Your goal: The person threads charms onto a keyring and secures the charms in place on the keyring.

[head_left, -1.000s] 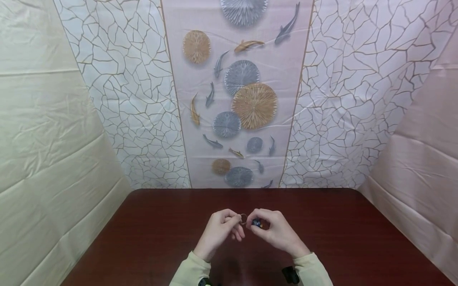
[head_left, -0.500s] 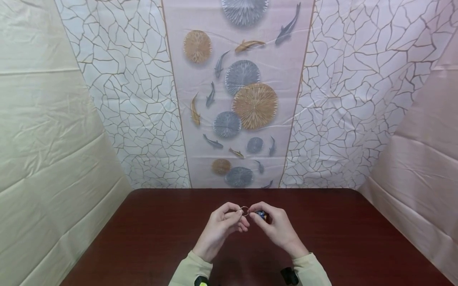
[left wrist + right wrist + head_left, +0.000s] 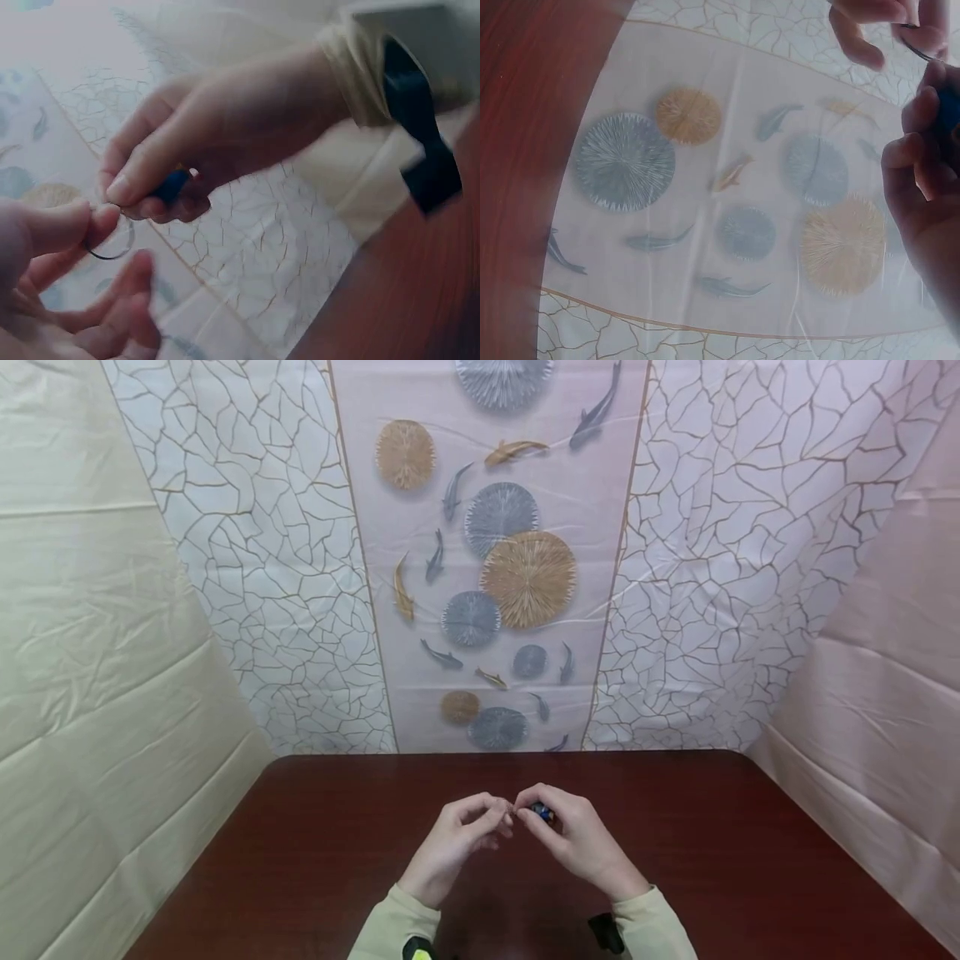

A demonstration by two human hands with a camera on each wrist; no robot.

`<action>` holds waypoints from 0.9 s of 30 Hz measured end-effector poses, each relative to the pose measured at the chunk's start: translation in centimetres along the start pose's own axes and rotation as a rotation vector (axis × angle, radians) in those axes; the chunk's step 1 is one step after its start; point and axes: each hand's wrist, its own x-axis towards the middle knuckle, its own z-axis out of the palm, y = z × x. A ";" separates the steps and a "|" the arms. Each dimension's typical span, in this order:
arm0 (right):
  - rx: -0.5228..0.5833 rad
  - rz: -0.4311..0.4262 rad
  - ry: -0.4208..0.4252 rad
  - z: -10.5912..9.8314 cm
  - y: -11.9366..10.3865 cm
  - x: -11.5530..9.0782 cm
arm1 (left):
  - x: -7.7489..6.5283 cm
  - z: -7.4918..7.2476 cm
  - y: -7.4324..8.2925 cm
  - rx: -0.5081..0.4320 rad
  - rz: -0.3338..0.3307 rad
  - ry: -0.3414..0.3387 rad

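Note:
A thin metal ring (image 3: 110, 258), like a key ring, spans the gap between my two hands above the table. My left hand (image 3: 455, 839) pinches its near side between thumb and forefinger, with the other fingers loosely spread. Thumb and fingertips of my right hand (image 3: 579, 842) pinch the ring's other side. Tucked within the right hand's curled fingers is a small blue object (image 3: 173, 186) with a bit of yellow-orange. Most of it is covered, so its kind cannot be told. In the right wrist view the ring (image 3: 917, 51) shows only as a dark arc near the top right.
Below the hands lies a dark red-brown table (image 3: 337, 860). Behind it hangs a patterned cloth (image 3: 528, 581) with fish and round motifs. Pale cloth walls (image 3: 112, 693) stand at both sides. A dark strap (image 3: 411, 97) circles the right wrist.
Both hands rose slightly from a second ago, and the right fingers moved onto the ring. The ring, seen face-on before, now shows hardly at all in the head view. The left hand keeps its pinch.

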 end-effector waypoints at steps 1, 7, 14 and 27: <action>0.001 0.011 0.006 -0.1 -0.1 0.1 | 0.0 -0.1 0.0 -0.013 0.004 0.003; 0.002 0.017 0.071 -0.3 -0.3 0.2 | -0.2 -0.2 0.1 0.004 0.009 -0.045; 0.034 -0.040 0.065 -0.5 -0.5 0.6 | -0.1 0.1 0.2 0.075 -0.027 -0.085; 0.081 -0.004 0.033 -1.0 -0.3 0.2 | -0.4 -0.8 0.0 -0.229 0.050 -0.176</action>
